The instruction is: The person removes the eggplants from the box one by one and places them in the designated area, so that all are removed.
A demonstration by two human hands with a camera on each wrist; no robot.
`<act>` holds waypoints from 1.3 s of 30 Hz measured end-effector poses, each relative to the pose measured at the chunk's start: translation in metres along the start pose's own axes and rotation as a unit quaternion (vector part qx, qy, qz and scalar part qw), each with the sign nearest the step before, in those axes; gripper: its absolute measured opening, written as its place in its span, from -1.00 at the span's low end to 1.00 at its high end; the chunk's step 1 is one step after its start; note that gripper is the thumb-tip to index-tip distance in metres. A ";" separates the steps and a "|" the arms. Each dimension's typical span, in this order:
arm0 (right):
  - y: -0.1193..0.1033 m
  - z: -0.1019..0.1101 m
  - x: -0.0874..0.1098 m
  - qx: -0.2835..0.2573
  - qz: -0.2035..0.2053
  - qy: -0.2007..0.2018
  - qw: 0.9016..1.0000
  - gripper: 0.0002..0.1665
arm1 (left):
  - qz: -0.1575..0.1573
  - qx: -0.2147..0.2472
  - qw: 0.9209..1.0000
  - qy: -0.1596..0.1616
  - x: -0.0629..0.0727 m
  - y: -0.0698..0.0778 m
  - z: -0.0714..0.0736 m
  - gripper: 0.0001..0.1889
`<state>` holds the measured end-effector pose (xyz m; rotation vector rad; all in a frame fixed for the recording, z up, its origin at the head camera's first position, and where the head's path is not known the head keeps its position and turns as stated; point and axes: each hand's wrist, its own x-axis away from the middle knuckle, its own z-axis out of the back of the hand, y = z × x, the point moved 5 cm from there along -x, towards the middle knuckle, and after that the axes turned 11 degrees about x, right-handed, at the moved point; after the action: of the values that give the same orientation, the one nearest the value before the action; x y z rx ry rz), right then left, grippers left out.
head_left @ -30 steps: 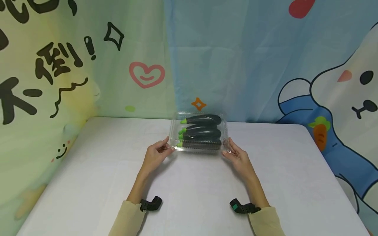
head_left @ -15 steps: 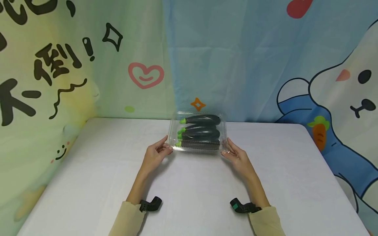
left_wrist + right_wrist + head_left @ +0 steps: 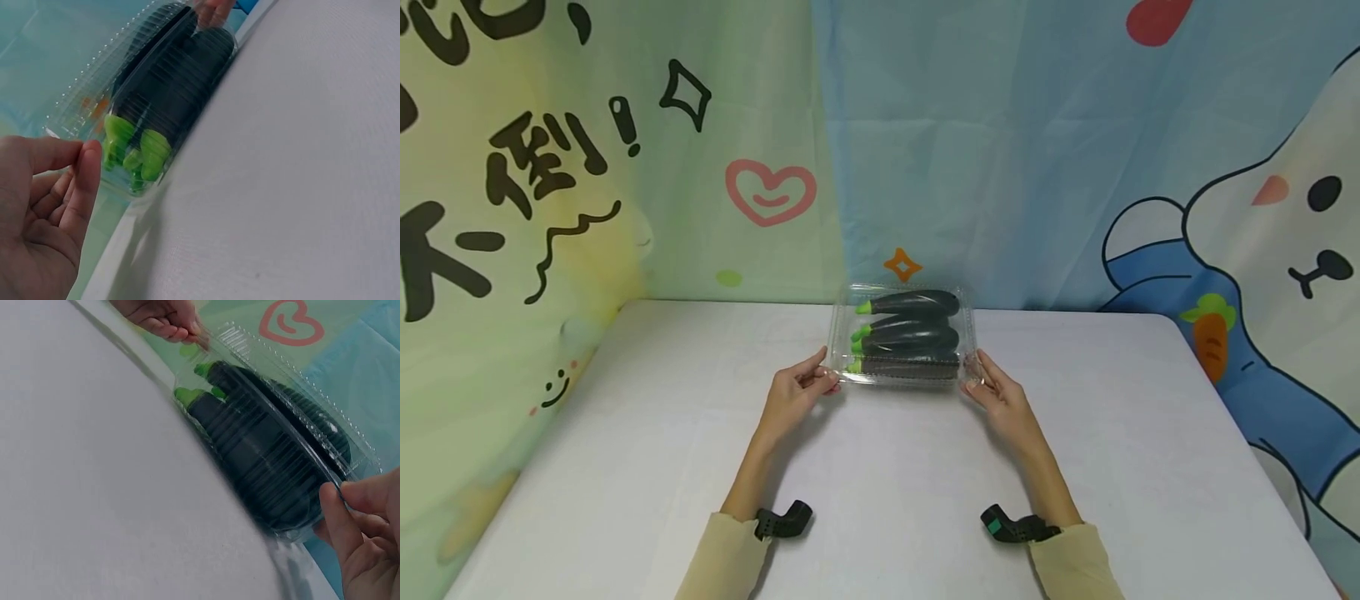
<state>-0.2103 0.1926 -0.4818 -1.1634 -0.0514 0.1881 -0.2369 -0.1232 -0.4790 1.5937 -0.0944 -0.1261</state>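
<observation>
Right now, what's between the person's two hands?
A clear plastic container holding dark eggplants is between the left hand and the right hand, which grip its near corners. The head view shows it.

Left hand (image 3: 792, 398) and right hand (image 3: 1006, 402) each pinch, well apart; left forearm (image 3: 750, 475) points to 1 o'clock, right forearm (image 3: 1051, 479) to 11 o'clock.

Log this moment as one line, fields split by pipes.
left hand: pinches left end of clear container | right hand: pinches right end | contents: four dark eggplants, green stems leftward | surface: white table
</observation>
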 end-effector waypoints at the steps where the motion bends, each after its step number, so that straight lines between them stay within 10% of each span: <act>1: 0.000 0.000 0.000 -0.001 -0.004 0.004 1.000 -0.25 | -0.002 0.000 1.000 0.001 0.000 0.000 -0.001 -0.43; 21: -0.004 -0.008 0.000 0.080 -0.093 0.113 0.986 -0.36 | 0.022 -0.004 1.000 -0.001 0.003 0.001 -0.004 -0.41; 39: -0.011 -0.011 0.000 0.079 -0.064 0.212 0.972 -0.41 | 0.019 -0.004 1.000 0.005 0.001 0.002 -0.003 -0.42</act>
<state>-0.2073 0.1782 -0.4763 -1.0176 0.2600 -0.1709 -0.2352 -0.1206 -0.4774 1.5832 -0.1168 -0.0893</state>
